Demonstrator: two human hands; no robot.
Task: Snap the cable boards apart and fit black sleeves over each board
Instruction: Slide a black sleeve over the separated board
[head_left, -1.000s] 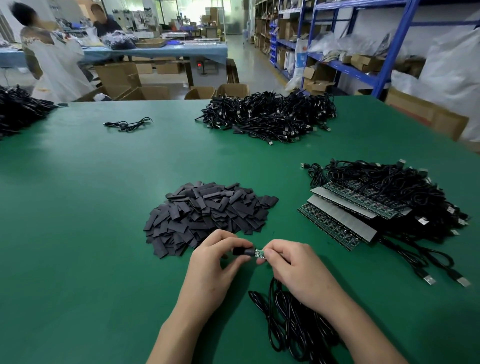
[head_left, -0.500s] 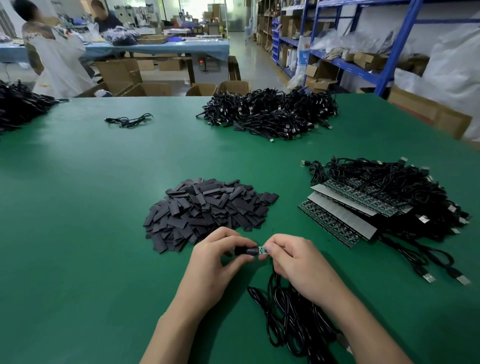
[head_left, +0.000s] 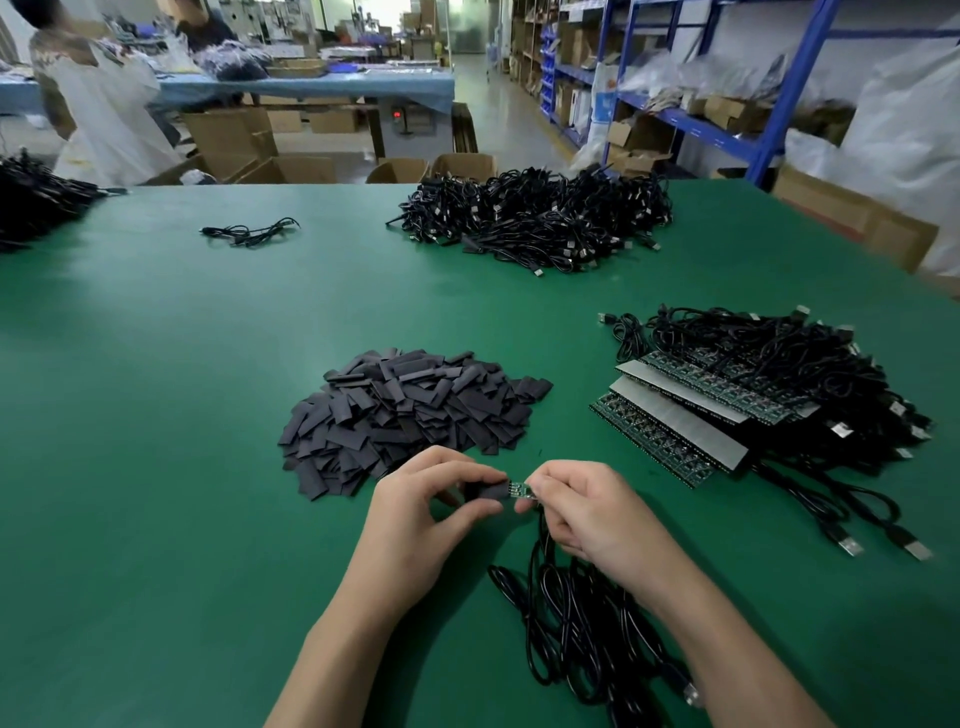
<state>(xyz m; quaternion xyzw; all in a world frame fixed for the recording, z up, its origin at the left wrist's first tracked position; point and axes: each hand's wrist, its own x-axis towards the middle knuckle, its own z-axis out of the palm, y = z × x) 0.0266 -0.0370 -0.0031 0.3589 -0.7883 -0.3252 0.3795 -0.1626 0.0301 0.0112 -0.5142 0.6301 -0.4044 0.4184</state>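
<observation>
My left hand pinches a black sleeve between thumb and fingers. My right hand pinches a small green cable board, whose left end meets the sleeve's mouth. The board's black cable trails down in loops under my right wrist. A heap of loose black sleeves lies just beyond my hands. To the right, strips of joined green boards rest on a tangle of their cables.
A large pile of black cables sits at the far middle of the green table, one loose cable at the far left, another dark pile at the left edge. People, cardboard boxes and blue shelving stand beyond.
Both hands stay together at the same spot, still pressing sleeve and board end to end. The view has shifted slightly; nothing else has moved.
</observation>
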